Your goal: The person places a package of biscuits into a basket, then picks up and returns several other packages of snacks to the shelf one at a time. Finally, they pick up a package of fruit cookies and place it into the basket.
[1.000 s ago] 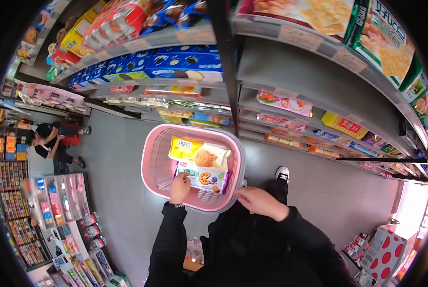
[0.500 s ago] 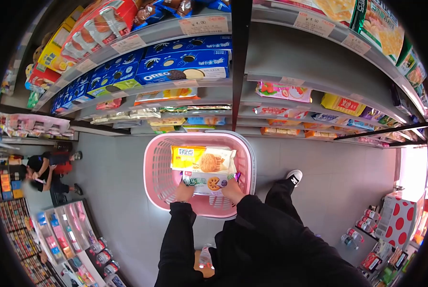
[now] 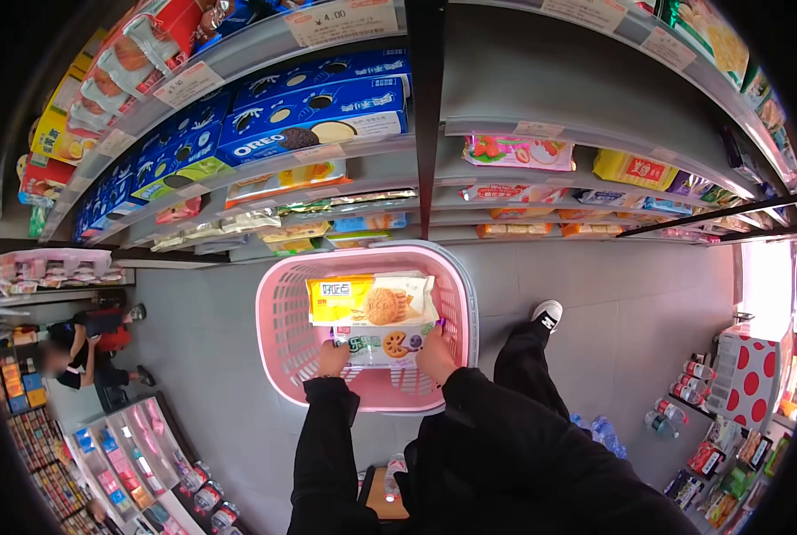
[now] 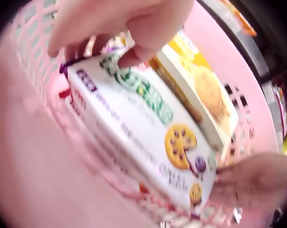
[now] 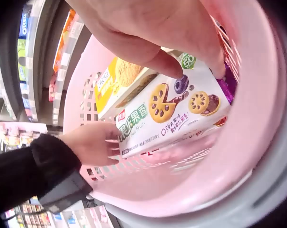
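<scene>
A white biscuit pack with green lettering (image 3: 376, 346) lies in the pink basket (image 3: 278, 357), beside a yellow and cream biscuit pack (image 3: 372, 300). At its left end my left hand (image 3: 333, 359) grips it, thumb on top in the left wrist view, where the hand (image 4: 124, 23) covers that corner. My right hand (image 3: 435, 358) holds the opposite end; in the right wrist view the thumb of this hand (image 5: 153, 33) lies over the top face near the purple wrapper end (image 5: 225, 85). Fingertips beneath the pack are hidden.
Shelves of snacks stand beyond the basket, with blue Oreo boxes (image 3: 314, 116) at the left and a pink pack (image 3: 519, 152) at the right. A person (image 3: 86, 343) is at the far left. Bottles (image 3: 670, 415) stand at the lower right.
The right hand has moved from outside the basket's rim to the white pack's right end. The left hand has shifted to its left end. The head view has shifted slightly.
</scene>
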Demonstrator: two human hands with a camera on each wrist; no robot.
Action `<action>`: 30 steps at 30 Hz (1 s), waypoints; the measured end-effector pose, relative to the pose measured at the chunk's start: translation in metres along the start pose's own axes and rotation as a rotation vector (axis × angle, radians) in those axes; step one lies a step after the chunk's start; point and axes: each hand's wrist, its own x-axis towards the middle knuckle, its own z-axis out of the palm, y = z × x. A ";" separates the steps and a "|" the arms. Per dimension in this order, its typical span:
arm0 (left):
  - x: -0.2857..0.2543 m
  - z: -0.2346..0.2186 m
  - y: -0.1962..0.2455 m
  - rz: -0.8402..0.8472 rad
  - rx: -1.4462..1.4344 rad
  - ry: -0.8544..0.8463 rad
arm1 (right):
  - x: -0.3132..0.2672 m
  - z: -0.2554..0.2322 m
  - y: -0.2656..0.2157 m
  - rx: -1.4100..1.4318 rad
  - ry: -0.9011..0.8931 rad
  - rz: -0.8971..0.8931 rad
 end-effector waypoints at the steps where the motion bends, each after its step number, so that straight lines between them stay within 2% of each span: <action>1: -0.002 0.000 0.002 0.007 -0.019 0.014 | 0.000 0.003 0.003 -0.042 0.092 -0.112; 2: -0.004 0.000 0.004 0.014 -0.039 0.029 | 0.001 0.007 0.006 -0.085 0.183 -0.224; 3: -0.007 -0.002 0.005 0.015 -0.040 0.031 | 0.005 0.010 0.008 -0.085 0.183 -0.226; 5: -0.016 -0.010 0.013 0.015 0.040 0.037 | 0.009 0.011 0.003 -0.376 0.172 -0.199; 6: -0.024 -0.014 0.016 0.014 0.039 0.040 | 0.009 0.008 0.003 -0.377 0.171 -0.203; 8: -0.055 -0.036 0.038 -0.015 0.180 0.076 | -0.010 -0.026 -0.028 -0.086 -0.141 -0.068; 9: -0.067 -0.043 0.039 0.016 0.218 0.113 | -0.013 -0.031 -0.030 -0.084 -0.140 -0.074; 12: -0.094 -0.060 0.030 0.142 0.294 0.235 | -0.028 -0.052 -0.046 -0.066 -0.445 -0.062; 13: -0.107 -0.067 0.031 0.166 0.291 0.259 | -0.022 -0.045 -0.037 -0.062 -0.432 -0.069; 15: -0.130 -0.081 0.033 0.174 0.233 0.280 | -0.007 -0.021 -0.005 -0.032 -0.427 -0.333; 16: -0.143 -0.091 0.039 0.162 0.156 0.235 | -0.011 -0.021 -0.005 -0.017 -0.348 -0.417; 17: -0.155 -0.099 0.043 0.151 0.079 0.190 | -0.020 -0.034 -0.019 -0.015 -0.328 -0.428; 19: -0.171 -0.104 0.040 0.297 -0.043 0.262 | -0.053 -0.076 -0.060 -0.153 -0.277 -0.510; 23: -0.212 -0.121 0.095 0.288 -0.159 0.270 | -0.091 -0.136 -0.097 -0.183 -0.151 -0.580; 24: -0.219 -0.123 0.110 0.329 -0.164 0.269 | -0.110 -0.162 -0.113 -0.160 -0.156 -0.533; 26: -0.228 -0.121 0.140 0.492 -0.225 0.376 | -0.112 -0.189 -0.107 -0.055 -0.045 -0.612; 27: -0.230 -0.118 0.156 0.534 -0.240 0.364 | -0.112 -0.202 -0.101 0.047 0.025 -0.685; 29: -0.233 -0.110 0.184 0.671 -0.146 0.463 | -0.113 -0.232 -0.088 0.108 0.128 -0.693; 30: -0.235 -0.104 0.200 0.714 -0.157 0.446 | -0.116 -0.249 -0.082 0.151 0.192 -0.699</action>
